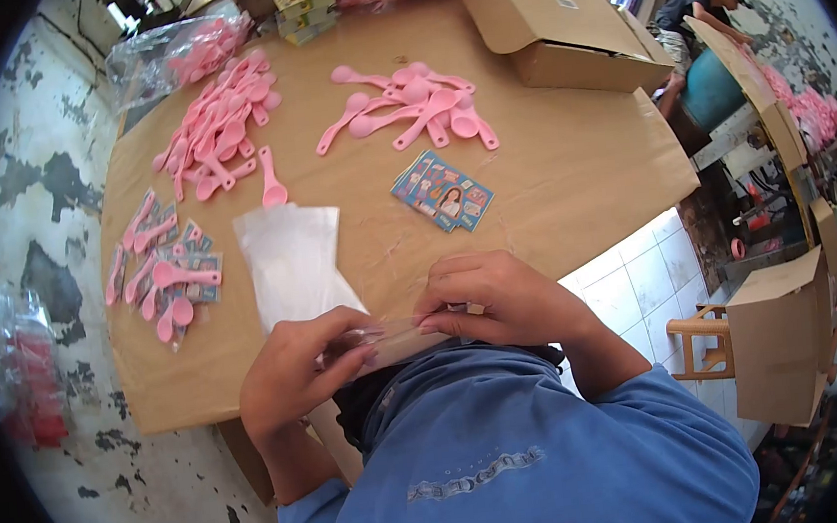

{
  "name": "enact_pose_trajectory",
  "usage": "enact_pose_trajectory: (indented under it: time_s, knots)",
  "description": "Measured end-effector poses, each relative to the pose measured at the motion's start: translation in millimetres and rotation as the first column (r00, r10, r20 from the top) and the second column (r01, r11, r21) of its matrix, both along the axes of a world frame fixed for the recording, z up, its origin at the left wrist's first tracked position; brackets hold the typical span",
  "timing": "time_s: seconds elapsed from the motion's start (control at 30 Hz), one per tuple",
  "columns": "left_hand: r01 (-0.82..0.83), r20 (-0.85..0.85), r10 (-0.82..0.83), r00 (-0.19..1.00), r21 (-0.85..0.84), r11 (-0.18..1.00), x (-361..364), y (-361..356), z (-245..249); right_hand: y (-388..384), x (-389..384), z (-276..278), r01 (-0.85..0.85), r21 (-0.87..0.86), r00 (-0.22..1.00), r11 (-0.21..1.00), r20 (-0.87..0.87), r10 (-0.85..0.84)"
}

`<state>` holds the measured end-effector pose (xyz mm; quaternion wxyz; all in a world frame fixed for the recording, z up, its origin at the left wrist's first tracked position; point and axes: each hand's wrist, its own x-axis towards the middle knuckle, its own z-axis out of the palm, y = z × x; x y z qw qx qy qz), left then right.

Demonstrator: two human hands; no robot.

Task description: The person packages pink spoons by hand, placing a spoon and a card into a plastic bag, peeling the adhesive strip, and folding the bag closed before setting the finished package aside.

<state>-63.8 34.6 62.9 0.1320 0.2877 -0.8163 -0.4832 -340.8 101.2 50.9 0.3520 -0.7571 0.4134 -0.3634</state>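
Note:
Close to my body, at the table's near edge, a clear plastic bag (400,340) stretches between my two hands. My left hand (311,363) pinches one end of it between thumb and fingers. The other end is gripped by my right hand (493,297), fingers curled over it. Just beyond my left hand lies a stack of clear plastic bags (292,257). Past my right hand are several printed cards (444,191), blue and fanned out. A loose pile of pink measuring spoons (416,104) lies behind the cards.
A bigger heap of pink spoons (228,114) lies at the back left, and several bagged spoons with cards (169,271) at the left. An open cardboard box (568,38) stands back right. Brown paper covers the table (570,191). A person (704,18) sits farther right, beside a wooden stool (700,343).

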Motion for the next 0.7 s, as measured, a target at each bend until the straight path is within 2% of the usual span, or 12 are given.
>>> enact_pose_trajectory:
  time_s: [0.07,0.17,0.2,0.27,0.3,0.33,0.43,0.47,0.53,0.6,0.63,0.7]
  knots:
    - [-0.096,-0.008,0.097,0.995,0.035,0.995,1.6,-0.9,7.1,2.5,1.0,5.1,0.059,0.083,0.998,0.995,0.029,-0.062]
    - [-0.377,-0.253,0.335,0.908,-0.142,0.915,3.5,-2.5,-8.6,1.9,-0.1,1.5,0.264,0.039,0.961,0.964,0.074,-0.267]
    - [-0.452,-0.333,0.398,0.855,-0.102,0.886,4.5,-4.7,-12.5,3.5,0.4,2.3,0.317,0.130,0.935,0.940,0.123,-0.332]
    - [-0.631,-0.567,0.493,0.660,-0.061,0.774,-7.8,-2.3,-17.0,6.1,2.1,4.8,0.390,0.309,0.864,0.868,0.203,-0.460]
    - [-0.706,-0.668,0.518,0.534,-0.017,0.708,-12.7,-2.4,-20.5,6.1,3.2,3.7,0.410,0.301,0.839,0.861,0.246,-0.485]
    - [-0.738,-0.721,0.480,0.499,-0.063,0.672,-11.3,-1.9,-29.5,5.1,4.3,0.6,0.429,0.294,0.811,0.854,0.290,-0.508]
    - [-0.474,-0.739,0.379,0.557,0.092,0.876,-0.7,15.6,-52.2,1.6,7.8,-6.0,0.507,0.219,0.748,0.834,0.368,-0.552]
    - [-0.394,-0.685,0.373,0.626,0.135,0.909,-4.0,20.8,-50.8,-0.3,9.6,-6.8,0.533,0.187,0.732,0.825,0.387,-0.561]
    - [-0.232,-0.561,0.332,0.758,0.243,0.942,-16.1,36.5,-46.5,-2.4,18.0,-7.0,0.543,0.199,0.667,0.816,0.488,-0.563]
    - [-0.117,-0.505,0.275,0.818,0.322,0.940,-26.9,37.3,-45.5,-1.3,26.1,-9.5,0.548,0.207,0.622,0.811,0.547,-0.560]
    - [-0.064,-0.482,0.245,0.841,0.361,0.930,-32.1,36.5,-44.4,-1.0,29.7,-10.8,0.546,0.203,0.617,0.812,0.558,-0.555]
    - [-0.072,-0.533,0.280,0.799,0.377,0.924,-40.1,35.2,-42.9,-2.1,34.1,-9.1,0.538,0.174,0.636,0.825,0.559,-0.532]
